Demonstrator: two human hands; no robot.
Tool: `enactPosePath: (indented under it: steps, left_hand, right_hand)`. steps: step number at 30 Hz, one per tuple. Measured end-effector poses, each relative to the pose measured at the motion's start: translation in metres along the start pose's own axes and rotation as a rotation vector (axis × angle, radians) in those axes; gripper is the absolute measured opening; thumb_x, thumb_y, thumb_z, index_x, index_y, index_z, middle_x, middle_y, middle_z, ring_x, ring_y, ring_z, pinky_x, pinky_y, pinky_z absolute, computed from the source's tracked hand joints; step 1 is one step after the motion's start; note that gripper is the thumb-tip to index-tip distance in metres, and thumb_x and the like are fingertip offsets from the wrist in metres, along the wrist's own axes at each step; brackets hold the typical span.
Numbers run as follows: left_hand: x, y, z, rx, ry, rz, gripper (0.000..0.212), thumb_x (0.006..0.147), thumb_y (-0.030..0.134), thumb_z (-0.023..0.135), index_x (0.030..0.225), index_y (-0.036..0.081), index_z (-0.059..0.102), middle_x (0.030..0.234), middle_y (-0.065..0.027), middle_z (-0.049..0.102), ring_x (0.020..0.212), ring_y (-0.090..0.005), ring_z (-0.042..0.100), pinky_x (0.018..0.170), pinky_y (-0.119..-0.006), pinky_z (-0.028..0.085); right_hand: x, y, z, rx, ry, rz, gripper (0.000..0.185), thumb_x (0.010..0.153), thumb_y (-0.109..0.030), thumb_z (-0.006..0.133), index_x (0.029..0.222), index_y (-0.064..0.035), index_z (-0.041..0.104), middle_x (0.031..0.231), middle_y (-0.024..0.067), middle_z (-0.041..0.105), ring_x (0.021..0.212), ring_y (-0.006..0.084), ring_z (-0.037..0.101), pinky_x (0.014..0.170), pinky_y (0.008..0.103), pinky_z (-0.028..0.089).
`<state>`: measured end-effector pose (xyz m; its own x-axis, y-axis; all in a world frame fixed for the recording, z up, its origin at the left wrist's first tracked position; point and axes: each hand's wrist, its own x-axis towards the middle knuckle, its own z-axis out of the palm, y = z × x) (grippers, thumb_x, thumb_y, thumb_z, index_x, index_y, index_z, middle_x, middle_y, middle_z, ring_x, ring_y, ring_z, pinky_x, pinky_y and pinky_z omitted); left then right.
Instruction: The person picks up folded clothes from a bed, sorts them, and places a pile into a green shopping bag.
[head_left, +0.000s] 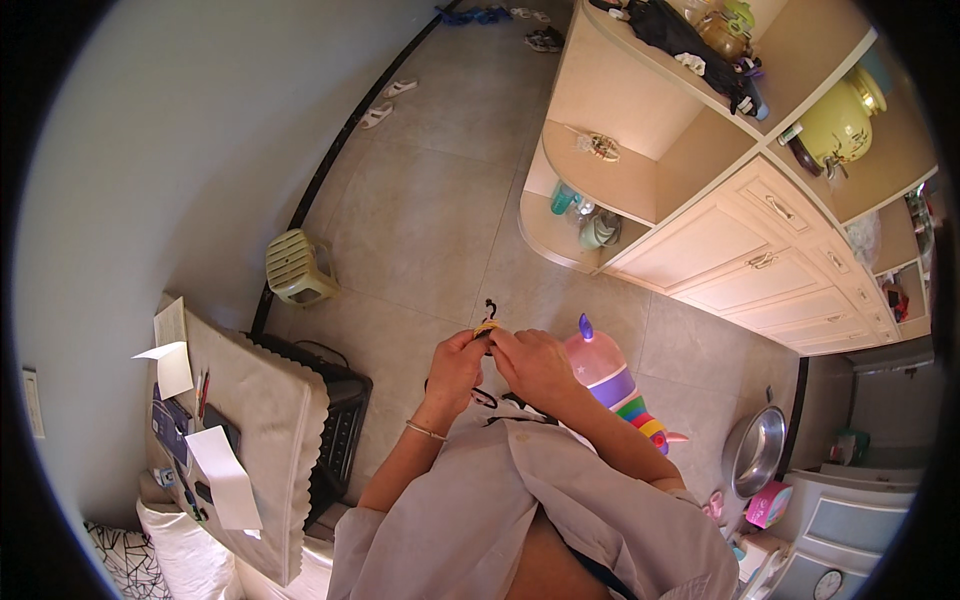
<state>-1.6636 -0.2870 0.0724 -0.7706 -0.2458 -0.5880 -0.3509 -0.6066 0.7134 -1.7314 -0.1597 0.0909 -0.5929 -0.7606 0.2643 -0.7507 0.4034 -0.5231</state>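
My left hand (455, 373) and my right hand (536, 367) meet in front of my chest, fingertips pinched together. Between them they grip a small bundle of thin black strands with a yellow band (485, 328) around it. A black curled end (491, 306) sticks up beyond the fingers. Below the hands a black loop (486, 397) shows, with something pinkish beside it. The fingers cover most of the bundle, so its exact kind cannot be told. A bangle circles my left wrist.
At left stands a cloth-covered table (281, 405) with papers, beside a black crate (341, 420). A yellow-green plastic stool (296, 266) stands by the wall. Close at right is an inflatable unicorn toy (600, 360); farther right are a metal basin (757, 450) and a wooden cabinet (720, 247).
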Motion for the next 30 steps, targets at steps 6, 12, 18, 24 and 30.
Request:
enactPosePath:
  steps: [6,12,18,24,30]
  left_hand:
    - [-0.006,0.002,0.007,-0.027,-0.001,0.026,0.012,0.089,0.011,0.053,0.091,0.003,0.062,0.053,0.0082,0.037,0.041,-0.0013,0.027,0.037,-0.020,0.021]
    - [-0.009,0.004,0.013,0.016,0.022,0.027,0.014,0.089,0.012,0.052,0.091,0.003,0.063,0.054,0.0075,0.040,0.042,-0.0015,0.029,0.038,-0.020,0.022]
    - [-0.010,0.000,0.015,0.112,0.062,0.134,0.018,0.088,0.014,0.054,0.092,0.001,0.065,0.064,0.0028,0.054,0.045,-0.0025,0.037,0.039,-0.021,0.027]
    - [-0.014,0.004,0.020,0.035,0.096,0.161,0.017,0.087,0.012,0.053,0.093,0.001,0.064,0.073,-0.0009,0.062,0.046,-0.0025,0.038,0.040,-0.020,0.028]
    - [-0.012,0.004,0.017,-0.051,0.094,0.131,0.013,0.087,0.011,0.054,0.090,0.002,0.063,0.064,0.0036,0.052,0.045,-0.0020,0.035,0.040,-0.020,0.026]
  right_hand:
    - [-0.001,-0.003,0.004,0.040,0.075,0.046,0.010,0.083,-0.015,0.057,0.087,-0.0063,0.053,0.065,0.0109,0.055,0.061,0.0308,0.056,0.057,0.0427,0.045]
    - [-0.003,-0.003,0.004,0.126,0.148,0.086,0.011,0.079,-0.010,0.059,0.087,-0.0049,0.053,0.073,0.0125,0.056,0.067,0.0318,0.056,0.059,0.0433,0.045]
    - [-0.002,-0.001,0.009,0.199,0.245,0.062,0.014,0.076,-0.002,0.058,0.088,-0.0038,0.052,0.079,0.0141,0.056,0.071,0.0332,0.056,0.062,0.0428,0.046]
    - [-0.003,0.000,0.013,0.276,0.268,0.151,0.018,0.075,-0.001,0.057,0.091,-0.0036,0.050,0.081,0.0149,0.057,0.073,0.0340,0.056,0.062,0.0421,0.046]
    - [0.004,-0.006,0.012,0.329,0.239,0.253,0.022,0.073,0.000,0.062,0.092,-0.0021,0.051,0.079,0.0137,0.056,0.071,0.0288,0.059,0.060,0.0380,0.047]
